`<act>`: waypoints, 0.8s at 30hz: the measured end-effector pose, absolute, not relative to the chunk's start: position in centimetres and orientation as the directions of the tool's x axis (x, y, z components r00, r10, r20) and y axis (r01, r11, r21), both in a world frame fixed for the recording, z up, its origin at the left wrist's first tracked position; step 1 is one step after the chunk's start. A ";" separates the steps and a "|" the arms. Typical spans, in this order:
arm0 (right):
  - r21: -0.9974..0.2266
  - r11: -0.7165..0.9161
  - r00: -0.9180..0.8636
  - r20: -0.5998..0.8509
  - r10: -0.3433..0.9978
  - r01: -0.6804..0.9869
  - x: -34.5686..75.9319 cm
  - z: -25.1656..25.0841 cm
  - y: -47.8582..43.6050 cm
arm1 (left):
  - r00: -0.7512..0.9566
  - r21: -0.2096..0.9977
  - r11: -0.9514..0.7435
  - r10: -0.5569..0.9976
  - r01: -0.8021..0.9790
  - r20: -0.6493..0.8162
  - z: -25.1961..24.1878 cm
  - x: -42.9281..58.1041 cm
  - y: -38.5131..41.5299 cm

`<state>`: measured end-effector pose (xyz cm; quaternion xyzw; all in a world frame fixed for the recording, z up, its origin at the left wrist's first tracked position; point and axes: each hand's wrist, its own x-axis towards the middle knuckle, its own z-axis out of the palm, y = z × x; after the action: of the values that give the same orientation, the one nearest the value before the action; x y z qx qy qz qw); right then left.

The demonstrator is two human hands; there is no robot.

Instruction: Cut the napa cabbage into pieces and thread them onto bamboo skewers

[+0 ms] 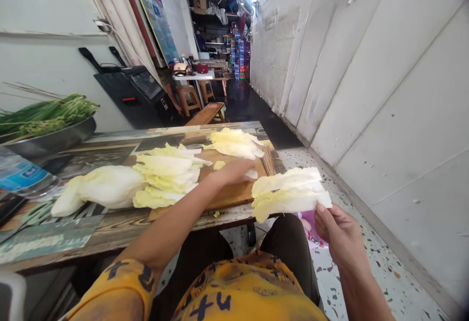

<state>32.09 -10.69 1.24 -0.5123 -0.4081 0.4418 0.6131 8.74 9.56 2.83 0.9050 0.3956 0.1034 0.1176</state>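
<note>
My right hand (340, 230) is closed, thumb on top, round the white stem end of napa cabbage leaf strips (289, 191), held out past the table's right edge. They lie side by side, frilly yellow ends pointing left. My left hand (240, 170) reaches over the wooden cutting board (220, 196); its fingers are blurred and partly hidden. A small white cabbage piece (252, 174) shows at its fingertips; whether it is gripped I cannot tell. Thin bamboo skewers (270, 159) lie just beyond that hand. Cut leaves (234, 142) are piled at the board's far end.
More cut leaves (168, 174) and a whole napa cabbage (112, 186) lie left of my forearm. A metal bowl of greens (51, 138) and a plastic bottle (25, 174) stand farther left. A white wall (395, 91) runs along the right; a pink bag (311, 228) is below.
</note>
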 end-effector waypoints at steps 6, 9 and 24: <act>-1.000 -0.009 0.163 -0.010 0.987 -0.007 30.4 1.2 -10.7 | 0.644 0.309 -0.608 0.765 0.732 -0.021 3.3 8.0 10.6; -0.987 0.022 0.125 0.042 0.991 0.160 29.9 1.0 -10.8 | 0.593 0.343 -0.554 0.805 0.759 -0.011 3.8 7.2 10.1; -0.760 0.213 -0.088 0.202 0.975 0.614 27.8 2.3 -10.1 | 0.284 0.988 0.155 0.946 0.020 -0.155 3.4 4.3 1.6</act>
<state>27.79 -10.05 2.30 -0.5738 -0.6926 0.2538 0.3559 4.32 1.56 3.42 0.5254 0.4599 0.3825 0.6051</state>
